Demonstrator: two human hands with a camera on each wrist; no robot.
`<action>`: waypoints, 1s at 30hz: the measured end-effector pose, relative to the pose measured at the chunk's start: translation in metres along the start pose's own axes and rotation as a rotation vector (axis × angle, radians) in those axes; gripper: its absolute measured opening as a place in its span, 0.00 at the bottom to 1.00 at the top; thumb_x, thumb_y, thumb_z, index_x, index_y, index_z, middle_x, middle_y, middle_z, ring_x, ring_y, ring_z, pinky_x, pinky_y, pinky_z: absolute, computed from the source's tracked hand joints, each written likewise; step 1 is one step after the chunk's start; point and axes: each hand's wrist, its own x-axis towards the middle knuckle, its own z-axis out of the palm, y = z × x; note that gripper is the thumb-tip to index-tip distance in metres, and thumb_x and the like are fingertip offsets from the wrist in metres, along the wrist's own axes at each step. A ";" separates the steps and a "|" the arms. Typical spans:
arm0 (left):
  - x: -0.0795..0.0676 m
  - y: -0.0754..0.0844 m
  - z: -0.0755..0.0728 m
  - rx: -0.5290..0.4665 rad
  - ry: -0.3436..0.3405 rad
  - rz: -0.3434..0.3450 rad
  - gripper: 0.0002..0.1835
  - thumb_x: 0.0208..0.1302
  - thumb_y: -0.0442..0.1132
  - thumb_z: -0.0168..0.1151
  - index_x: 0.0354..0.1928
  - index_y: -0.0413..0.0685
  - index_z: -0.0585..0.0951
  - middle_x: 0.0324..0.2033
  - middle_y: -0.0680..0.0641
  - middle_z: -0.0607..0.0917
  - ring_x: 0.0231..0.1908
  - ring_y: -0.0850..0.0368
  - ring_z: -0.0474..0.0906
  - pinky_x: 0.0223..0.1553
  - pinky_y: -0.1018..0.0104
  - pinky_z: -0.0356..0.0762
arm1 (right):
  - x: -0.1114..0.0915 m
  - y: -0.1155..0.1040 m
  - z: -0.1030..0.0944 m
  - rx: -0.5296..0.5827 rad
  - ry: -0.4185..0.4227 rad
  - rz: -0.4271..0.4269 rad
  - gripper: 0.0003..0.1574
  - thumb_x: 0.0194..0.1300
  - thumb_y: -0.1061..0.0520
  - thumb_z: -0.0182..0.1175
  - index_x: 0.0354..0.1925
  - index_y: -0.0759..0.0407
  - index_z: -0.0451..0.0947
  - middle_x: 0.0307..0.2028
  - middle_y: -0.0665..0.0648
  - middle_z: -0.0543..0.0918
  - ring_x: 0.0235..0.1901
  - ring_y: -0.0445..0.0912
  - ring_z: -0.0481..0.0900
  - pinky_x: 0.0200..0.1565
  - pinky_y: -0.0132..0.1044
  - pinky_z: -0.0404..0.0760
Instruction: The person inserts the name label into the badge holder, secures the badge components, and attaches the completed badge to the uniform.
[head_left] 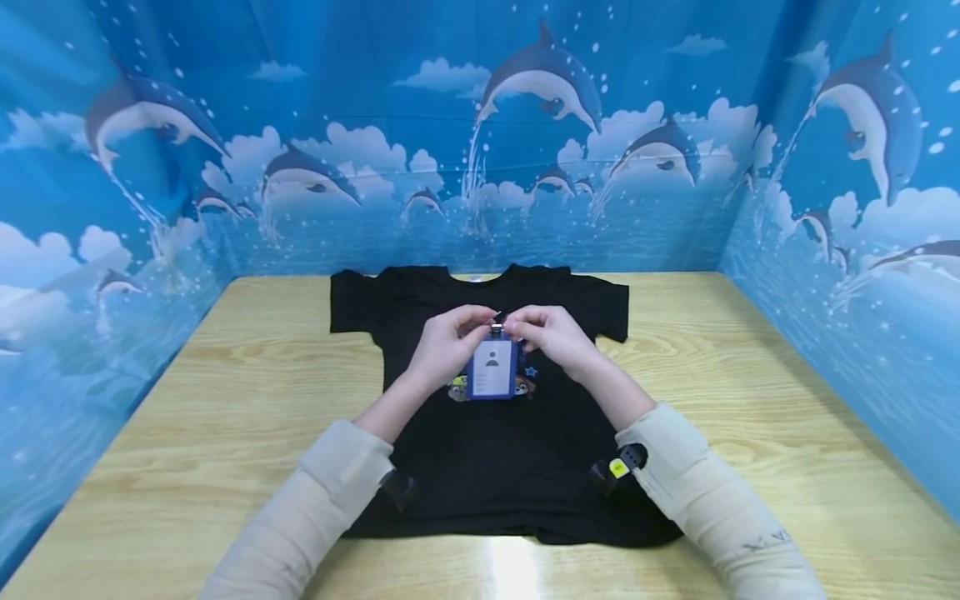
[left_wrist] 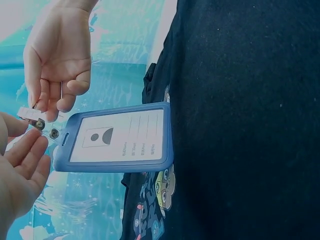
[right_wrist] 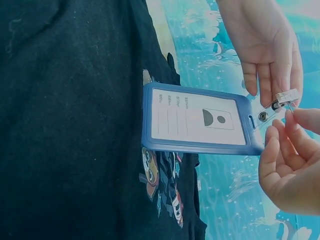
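A blue ID badge holder (head_left: 492, 371) with a white card hangs upright over the black T-shirt (head_left: 495, 467), its lower edge at the printed cartoon figures. At its top is a small metal clip (left_wrist: 37, 122) joined by a clear strap with a snap button (right_wrist: 263, 116). My left hand (head_left: 442, 346) pinches the clip from the left with thumb and fingertips. From the other side, my right hand (head_left: 555, 337) pinches the same clip. In the right wrist view, the clip (right_wrist: 287, 96) sits between both hands' fingertips. Whether its jaws are apart is too small to tell.
The T-shirt lies spread on a wood-grain table (head_left: 247, 400), collar toward the back. A blue curtain (head_left: 420, 100) printed with dolphins closes off the back and both sides. A dark band with a yellow tag (head_left: 618, 467) is on the right wrist.
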 end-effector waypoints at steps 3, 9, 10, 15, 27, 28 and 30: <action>0.000 0.000 0.000 0.007 -0.003 0.012 0.12 0.64 0.35 0.58 0.49 0.46 0.80 0.44 0.48 0.83 0.42 0.57 0.79 0.44 0.62 0.76 | 0.001 0.000 0.000 0.018 0.000 -0.009 0.16 0.67 0.59 0.54 0.42 0.72 0.77 0.33 0.58 0.80 0.41 0.59 0.73 0.37 0.35 0.75; -0.001 0.000 -0.001 0.009 0.014 0.041 0.13 0.64 0.34 0.58 0.51 0.46 0.79 0.44 0.48 0.83 0.42 0.58 0.79 0.44 0.62 0.76 | 0.001 -0.003 0.000 0.059 -0.015 -0.027 0.16 0.67 0.58 0.54 0.40 0.73 0.77 0.32 0.54 0.81 0.40 0.54 0.75 0.41 0.41 0.76; -0.001 0.000 -0.002 0.011 0.021 0.049 0.13 0.64 0.34 0.58 0.51 0.46 0.79 0.44 0.49 0.83 0.41 0.58 0.79 0.43 0.62 0.76 | 0.002 -0.003 0.000 0.063 -0.018 -0.031 0.16 0.67 0.58 0.54 0.40 0.73 0.78 0.32 0.54 0.81 0.40 0.53 0.75 0.41 0.40 0.76; -0.002 0.000 -0.004 0.012 0.043 0.067 0.13 0.64 0.34 0.58 0.50 0.46 0.80 0.42 0.48 0.84 0.39 0.58 0.79 0.41 0.62 0.77 | 0.002 -0.005 0.001 0.086 -0.030 -0.057 0.17 0.67 0.57 0.54 0.39 0.73 0.78 0.34 0.55 0.82 0.40 0.48 0.75 0.49 0.50 0.71; -0.004 0.000 -0.008 -0.049 0.043 0.040 0.13 0.64 0.33 0.57 0.50 0.44 0.80 0.40 0.48 0.84 0.37 0.57 0.81 0.40 0.62 0.77 | 0.004 -0.008 0.004 0.166 -0.053 -0.062 0.13 0.67 0.60 0.53 0.37 0.69 0.78 0.29 0.50 0.82 0.39 0.51 0.77 0.45 0.41 0.74; -0.004 0.000 -0.009 -0.051 0.040 0.036 0.13 0.64 0.34 0.57 0.50 0.44 0.80 0.39 0.48 0.84 0.37 0.57 0.81 0.40 0.62 0.77 | 0.004 -0.008 0.004 0.173 -0.055 -0.058 0.12 0.67 0.60 0.53 0.36 0.68 0.79 0.29 0.50 0.82 0.39 0.52 0.78 0.43 0.38 0.75; -0.004 0.001 -0.010 -0.058 0.035 0.030 0.13 0.64 0.34 0.57 0.50 0.44 0.79 0.40 0.48 0.84 0.37 0.57 0.80 0.40 0.62 0.77 | 0.004 -0.009 0.005 0.194 -0.062 -0.055 0.11 0.67 0.60 0.53 0.36 0.66 0.79 0.29 0.50 0.82 0.40 0.53 0.78 0.41 0.35 0.75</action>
